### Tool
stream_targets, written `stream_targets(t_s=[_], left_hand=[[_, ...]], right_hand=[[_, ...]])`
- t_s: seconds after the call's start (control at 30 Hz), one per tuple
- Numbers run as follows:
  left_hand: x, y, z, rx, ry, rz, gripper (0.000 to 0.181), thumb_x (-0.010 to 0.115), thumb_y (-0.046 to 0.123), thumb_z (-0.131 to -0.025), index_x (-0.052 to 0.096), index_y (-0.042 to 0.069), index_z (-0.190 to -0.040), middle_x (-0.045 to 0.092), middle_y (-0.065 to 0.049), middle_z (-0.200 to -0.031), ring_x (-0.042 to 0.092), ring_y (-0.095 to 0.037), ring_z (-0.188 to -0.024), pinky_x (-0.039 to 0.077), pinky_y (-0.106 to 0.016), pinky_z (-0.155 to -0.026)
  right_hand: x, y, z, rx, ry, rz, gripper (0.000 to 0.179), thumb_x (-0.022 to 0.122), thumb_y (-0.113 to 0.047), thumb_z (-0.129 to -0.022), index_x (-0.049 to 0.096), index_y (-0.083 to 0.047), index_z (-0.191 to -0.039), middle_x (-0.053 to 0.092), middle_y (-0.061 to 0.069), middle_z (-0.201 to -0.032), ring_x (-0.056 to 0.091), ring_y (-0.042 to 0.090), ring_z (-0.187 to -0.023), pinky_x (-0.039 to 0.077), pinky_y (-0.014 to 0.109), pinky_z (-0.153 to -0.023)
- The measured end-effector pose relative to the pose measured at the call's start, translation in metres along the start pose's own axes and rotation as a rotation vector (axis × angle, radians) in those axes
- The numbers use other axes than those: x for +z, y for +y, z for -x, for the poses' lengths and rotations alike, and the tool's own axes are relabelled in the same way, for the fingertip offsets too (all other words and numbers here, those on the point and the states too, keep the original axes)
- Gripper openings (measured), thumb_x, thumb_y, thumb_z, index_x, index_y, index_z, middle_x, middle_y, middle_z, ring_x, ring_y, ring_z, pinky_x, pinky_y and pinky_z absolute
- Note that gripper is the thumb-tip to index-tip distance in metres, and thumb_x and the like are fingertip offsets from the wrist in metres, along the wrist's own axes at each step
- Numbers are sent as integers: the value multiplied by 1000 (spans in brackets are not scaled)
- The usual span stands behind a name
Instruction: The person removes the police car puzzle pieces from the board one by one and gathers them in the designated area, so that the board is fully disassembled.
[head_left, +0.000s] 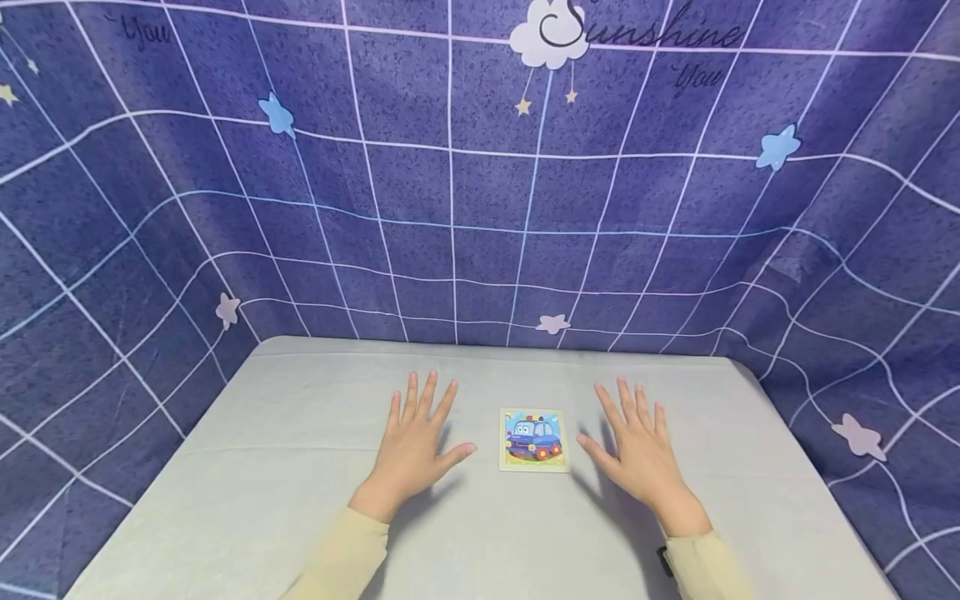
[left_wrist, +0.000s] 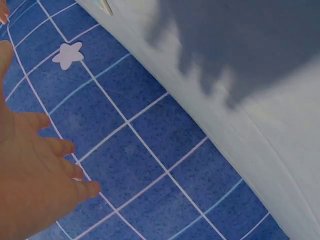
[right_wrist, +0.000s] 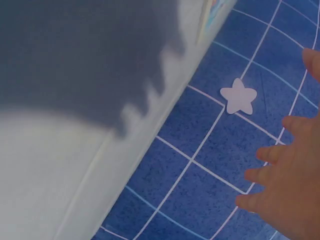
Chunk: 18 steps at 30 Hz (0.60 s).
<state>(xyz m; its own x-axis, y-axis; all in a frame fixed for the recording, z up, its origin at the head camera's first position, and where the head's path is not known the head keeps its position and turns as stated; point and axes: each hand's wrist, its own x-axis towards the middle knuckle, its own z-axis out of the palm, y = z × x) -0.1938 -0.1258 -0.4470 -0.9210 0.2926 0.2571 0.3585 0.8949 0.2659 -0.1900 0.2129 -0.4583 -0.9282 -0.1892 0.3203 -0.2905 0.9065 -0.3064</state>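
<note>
Pale yellow sleeves [head_left: 337,557] came closest to the head camera, both cut off by its lower edge. Beyond them, a purple-blue, grid-lined cloth [head_left: 408,192] walled the back and sides; only the head view showed its lettering [head_left: 663,32], and its top ran out of frame. The pale grey surface [head_left: 262,442] spread inside, its near part cropped. Over it hung the left hand [head_left: 412,454] and the right hand [head_left: 637,458], backs upward, fingers [head_left: 428,393] straight and spread apart. The wrist views cropped each hand at the side but showed the hands' broad, jagged shadows more fully.

A picture tile [head_left: 534,467] lay flat on the surface between the hands, apart from both and closer to the right thumb. It looked roughly square, with no clear long axis; its printed blue car [head_left: 534,438] faced left, wheels toward the person. Each wrist view caught just a sliver of it. Beside the right cuff, a dark band [head_left: 664,561] was mostly hidden.
</note>
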Motion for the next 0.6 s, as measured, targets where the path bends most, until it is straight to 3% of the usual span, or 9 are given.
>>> stream_targets(t_s=[0.33,0.6], left_hand=[[6,12,-3,75,15,59,87,68,53,-95,33,9,-162,21,-25,-170,12,-49,-159,18,-62,-130],[13,20,-5,147,44,100,77,69,42,-97,40,5,-158,34,-23,-166,26,-46,-156,26,-56,-129]], right_hand=[[3,-8,-13,-75,48,-55,74,64,-39,-99,35,-11,-161,31,24,-167,30,51,-153,18,72,-125],[6,-11,-23,-136,77,-176,68,64,-31,-100,38,-9,-159,38,21,-164,37,47,-151,28,67,-123]])
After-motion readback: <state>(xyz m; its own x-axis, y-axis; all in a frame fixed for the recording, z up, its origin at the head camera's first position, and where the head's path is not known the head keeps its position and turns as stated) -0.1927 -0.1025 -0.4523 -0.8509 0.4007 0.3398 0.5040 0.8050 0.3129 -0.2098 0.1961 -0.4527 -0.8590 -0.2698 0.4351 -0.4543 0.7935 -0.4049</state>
